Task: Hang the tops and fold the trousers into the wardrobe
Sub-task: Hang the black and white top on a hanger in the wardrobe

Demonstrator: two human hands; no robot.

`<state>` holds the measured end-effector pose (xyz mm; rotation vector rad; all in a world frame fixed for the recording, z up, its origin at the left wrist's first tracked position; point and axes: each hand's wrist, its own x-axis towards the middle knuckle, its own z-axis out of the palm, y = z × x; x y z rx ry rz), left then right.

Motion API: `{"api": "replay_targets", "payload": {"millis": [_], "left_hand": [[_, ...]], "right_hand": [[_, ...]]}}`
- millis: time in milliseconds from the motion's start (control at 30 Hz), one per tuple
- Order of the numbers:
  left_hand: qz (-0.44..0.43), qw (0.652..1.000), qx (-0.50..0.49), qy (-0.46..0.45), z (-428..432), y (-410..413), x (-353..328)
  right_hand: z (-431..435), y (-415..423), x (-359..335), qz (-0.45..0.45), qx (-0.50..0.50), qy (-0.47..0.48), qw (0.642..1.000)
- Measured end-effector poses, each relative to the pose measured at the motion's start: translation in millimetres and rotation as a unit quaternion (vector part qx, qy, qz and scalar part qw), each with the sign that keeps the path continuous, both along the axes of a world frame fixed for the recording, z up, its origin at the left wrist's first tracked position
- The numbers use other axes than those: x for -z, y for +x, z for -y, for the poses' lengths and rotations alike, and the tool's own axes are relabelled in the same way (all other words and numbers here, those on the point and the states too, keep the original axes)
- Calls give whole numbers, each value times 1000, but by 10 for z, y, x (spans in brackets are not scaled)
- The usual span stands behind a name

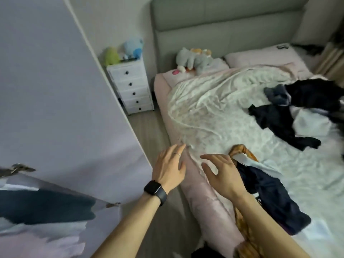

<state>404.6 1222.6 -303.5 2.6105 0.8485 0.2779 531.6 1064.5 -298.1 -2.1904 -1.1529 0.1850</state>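
Both hands hover over the near edge of the bed (204, 112). The left hand (170, 164), a watch (154, 189) on its wrist, and the right hand (223, 174) each have a wide grip, fingers spread, holding nothing. A dark blue garment (270, 198) lies on the bed just beside the right hand, partly over an orange garment (243, 149). A heap of dark clothes (297, 108) lies well apart at the right. The wardrobe door (55, 99) stands at the left.
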Motion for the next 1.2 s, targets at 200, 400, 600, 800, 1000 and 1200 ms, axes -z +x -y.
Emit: {"api": "replay_targets", "payload": {"millis": [200, 400, 600, 800, 1000, 1200], "left_hand": [[-19, 992, 121, -8, 394, 1140, 136], [-64, 975, 212, -8, 651, 1907, 391], [-141, 957, 255, -13, 508, 2545, 883], [-239, 925, 295, -6, 115, 3172, 1657], [-315, 885, 341, 48, -272, 3738, 2428], [-418, 838, 349, 47, -515, 3883, 2965]], "right_hand": [[804, 660, 197, -37, 138, -8, 990], [1349, 1069, 378, -107, 251, -48, 961], [1368, 1456, 744, -186, 303, -99, 930], [940, 1928, 1416, -304, 340, -141, 879], [398, 2464, 2077, -360, 346, -154, 853], [94, 2587, 2629, -398, 395, -243, 792]]}}
